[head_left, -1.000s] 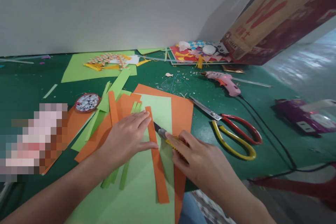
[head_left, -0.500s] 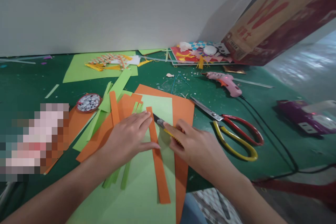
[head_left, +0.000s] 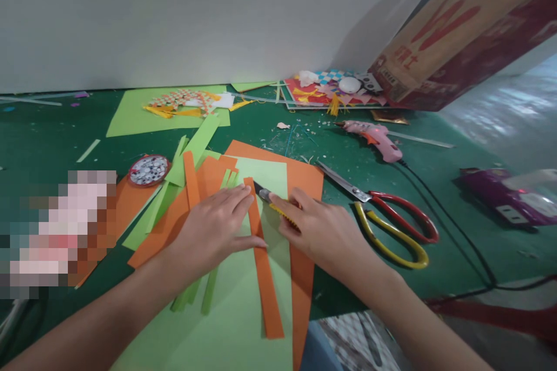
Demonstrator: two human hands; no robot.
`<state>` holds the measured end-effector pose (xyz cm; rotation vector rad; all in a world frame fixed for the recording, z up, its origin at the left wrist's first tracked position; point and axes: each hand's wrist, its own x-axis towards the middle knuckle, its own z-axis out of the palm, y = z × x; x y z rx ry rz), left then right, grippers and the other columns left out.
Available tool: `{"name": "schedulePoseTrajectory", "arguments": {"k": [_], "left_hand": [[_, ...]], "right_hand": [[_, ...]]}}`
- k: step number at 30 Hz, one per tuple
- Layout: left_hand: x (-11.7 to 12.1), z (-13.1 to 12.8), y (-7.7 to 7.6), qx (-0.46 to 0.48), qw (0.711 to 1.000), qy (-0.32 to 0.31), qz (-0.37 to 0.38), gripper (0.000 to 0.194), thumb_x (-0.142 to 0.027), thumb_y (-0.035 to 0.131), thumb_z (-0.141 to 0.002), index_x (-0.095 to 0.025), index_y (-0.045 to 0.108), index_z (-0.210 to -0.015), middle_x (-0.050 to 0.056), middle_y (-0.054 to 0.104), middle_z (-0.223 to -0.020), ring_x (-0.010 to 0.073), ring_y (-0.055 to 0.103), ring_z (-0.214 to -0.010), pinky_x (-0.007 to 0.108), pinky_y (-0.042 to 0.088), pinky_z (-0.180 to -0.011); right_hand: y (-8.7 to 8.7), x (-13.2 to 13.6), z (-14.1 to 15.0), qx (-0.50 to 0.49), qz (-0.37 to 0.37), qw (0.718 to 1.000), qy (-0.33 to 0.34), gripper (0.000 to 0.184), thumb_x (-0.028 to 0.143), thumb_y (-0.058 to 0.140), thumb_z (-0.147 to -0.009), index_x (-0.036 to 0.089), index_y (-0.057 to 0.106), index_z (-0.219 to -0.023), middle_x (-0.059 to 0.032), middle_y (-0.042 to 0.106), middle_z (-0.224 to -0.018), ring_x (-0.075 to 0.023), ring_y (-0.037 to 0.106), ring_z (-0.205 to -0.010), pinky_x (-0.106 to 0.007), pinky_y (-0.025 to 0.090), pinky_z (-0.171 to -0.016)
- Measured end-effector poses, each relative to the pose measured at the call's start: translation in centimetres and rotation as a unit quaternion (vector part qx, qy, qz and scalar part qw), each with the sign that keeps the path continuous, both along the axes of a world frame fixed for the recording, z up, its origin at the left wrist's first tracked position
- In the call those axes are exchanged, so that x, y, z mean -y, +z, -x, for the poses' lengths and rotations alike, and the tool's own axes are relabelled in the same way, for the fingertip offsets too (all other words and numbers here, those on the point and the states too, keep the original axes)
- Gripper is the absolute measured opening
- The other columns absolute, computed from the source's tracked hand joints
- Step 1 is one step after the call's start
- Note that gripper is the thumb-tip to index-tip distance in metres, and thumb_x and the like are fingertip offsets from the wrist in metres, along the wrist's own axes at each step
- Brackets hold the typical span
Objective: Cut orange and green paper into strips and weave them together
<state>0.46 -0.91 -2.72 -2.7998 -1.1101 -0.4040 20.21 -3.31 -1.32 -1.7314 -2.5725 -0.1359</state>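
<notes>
My left hand (head_left: 213, 229) lies flat, fingers stretched, pressing an orange paper strip (head_left: 265, 278) onto a light green sheet (head_left: 243, 313). My right hand (head_left: 317, 232) is closed around a yellow utility knife (head_left: 272, 203). The knife's blade tip sits at the far end of the strip, just right of my left fingertips. An orange sheet (head_left: 304, 185) lies under the green one. Cut orange and green strips (head_left: 195, 179) are piled to the left of my left hand.
Red and yellow scissors (head_left: 391, 226) lie right of the paper. A pink glue gun (head_left: 374, 139) with a black cord sits behind them. A round tin of googly eyes (head_left: 148, 169) is at the left. Woven paper crafts (head_left: 183, 101) and a cardboard box (head_left: 456, 35) are at the back.
My right hand has slid the knife away from me along the strip's right edge, toward its far end. My left hand has stayed pressed on the strip.
</notes>
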Motion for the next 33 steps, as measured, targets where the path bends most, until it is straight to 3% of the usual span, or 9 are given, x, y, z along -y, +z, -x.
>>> {"name": "schedulePoseTrajectory", "arguments": {"k": [5, 15, 21, 25, 27, 31, 33], "left_hand": [[0.0, 0.1, -0.2, -0.003, 1.000, 0.006, -0.004, 0.071, -0.067, 0.037, -0.081, -0.009, 0.056, -0.118, 0.017, 0.060, -0.124, 0.0255, 0.057, -0.114, 0.036, 0.049, -0.093], [0.1, 0.1, -0.2, -0.002, 1.000, -0.002, -0.031, 0.072, -0.065, 0.035, -0.083, -0.004, 0.057, -0.115, 0.018, 0.062, -0.120, 0.0263, 0.059, -0.111, 0.036, 0.051, -0.089], [0.1, 0.0, 0.0, -0.011, 0.999, -0.007, -0.052, 0.070, -0.064, 0.034, -0.084, -0.006, 0.059, -0.112, 0.016, 0.063, -0.119, 0.0247, 0.059, -0.111, 0.034, 0.050, -0.092], [0.1, 0.1, 0.0, -0.018, 0.998, -0.010, -0.056, 0.069, -0.064, 0.033, -0.084, -0.006, 0.059, -0.113, 0.016, 0.063, -0.120, 0.0243, 0.059, -0.111, 0.034, 0.048, -0.093], [0.1, 0.1, 0.0, -0.019, 0.998, -0.012, -0.057, 0.069, -0.064, 0.033, -0.085, -0.006, 0.059, -0.113, 0.016, 0.062, -0.120, 0.0242, 0.059, -0.112, 0.033, 0.048, -0.093], [0.1, 0.0, 0.2, -0.029, 0.998, -0.009, -0.052, 0.061, -0.057, 0.034, -0.090, -0.006, 0.059, -0.112, 0.015, 0.062, -0.121, 0.0235, 0.059, -0.111, 0.034, 0.049, -0.092], [0.1, -0.1, 0.2, -0.030, 0.998, -0.005, -0.053, 0.058, -0.053, 0.034, -0.091, -0.006, 0.059, -0.113, 0.015, 0.062, -0.121, 0.0232, 0.059, -0.111, 0.034, 0.049, -0.092]], "right_hand": [[0.5, -0.5, 0.3, 0.019, 0.038, 0.999, -0.014, 0.042, 0.022, 0.041, -0.086, 0.025, 0.056, -0.125, -0.0063, 0.061, -0.090, -0.0110, 0.058, -0.059, -0.024, 0.021, -0.043], [0.3, -1.2, 0.4, 0.029, 0.024, 0.999, -0.035, 0.042, 0.021, 0.042, -0.085, 0.023, 0.056, -0.125, -0.0077, 0.063, -0.094, -0.0133, 0.061, -0.064, -0.024, 0.025, -0.044], [-0.8, -1.8, -0.4, 0.022, -0.074, 0.996, -0.045, 0.038, 0.020, 0.041, -0.089, 0.015, 0.057, -0.123, -0.0107, 0.064, -0.091, -0.0187, 0.062, -0.073, -0.025, 0.039, -0.050], [-1.1, -1.2, -0.9, -0.021, -0.171, 0.985, -0.003, 0.034, 0.021, 0.044, -0.089, 0.009, 0.060, -0.116, -0.0154, 0.065, -0.097, -0.0271, 0.059, -0.091, -0.036, 0.048, -0.070], [-0.7, -0.1, -0.9, -0.069, -0.182, 0.980, 0.038, 0.031, 0.022, 0.044, -0.090, 0.008, 0.062, -0.111, -0.0162, 0.065, -0.100, -0.0276, 0.057, -0.094, -0.040, 0.049, -0.075], [0.5, 3.0, -0.5, -0.185, -0.041, 0.961, 0.199, 0.031, 0.037, 0.049, -0.089, 0.014, 0.065, -0.103, -0.0115, 0.065, -0.098, -0.0227, 0.059, -0.096, -0.038, 0.050, -0.084], [0.8, 4.3, -0.4, -0.196, 0.007, 0.953, 0.231, 0.040, 0.046, 0.054, -0.084, 0.014, 0.063, -0.106, -0.0124, 0.064, -0.107, -0.0242, 0.056, -0.106, -0.037, 0.050, -0.087]]}}
